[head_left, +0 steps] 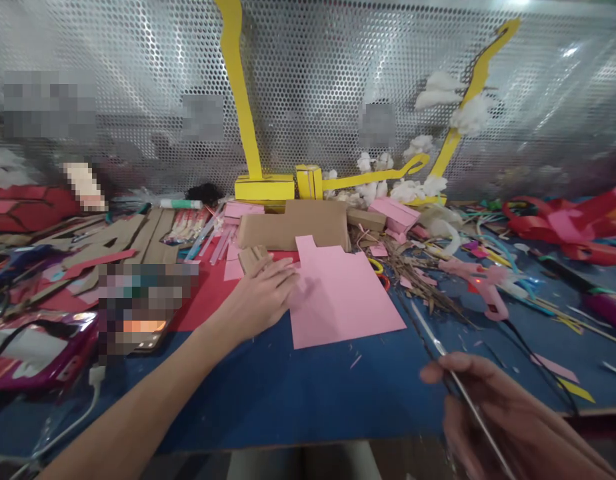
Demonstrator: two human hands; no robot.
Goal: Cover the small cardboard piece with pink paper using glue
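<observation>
My left hand (263, 293) lies flat, fingers stretched out, on the left edge of a pink paper sheet (343, 297) that rests on the blue work surface (288, 393). My right hand (493, 413) is low at the right, blurred, with its fingers closed around a thin metal rod (435, 340) that points up and left toward the pink sheet's right side. A brown cardboard piece (293, 227) stands just behind the pink sheet.
A pink glue gun (481, 283) with a black cord lies right of the sheet. Yellow cardboard shapes (265, 187) with white cotton lean on the perforated metal wall. Cardboard cut-outs, red paper, straws and scraps crowd the left and right sides. A phone (143, 327) lies at the left.
</observation>
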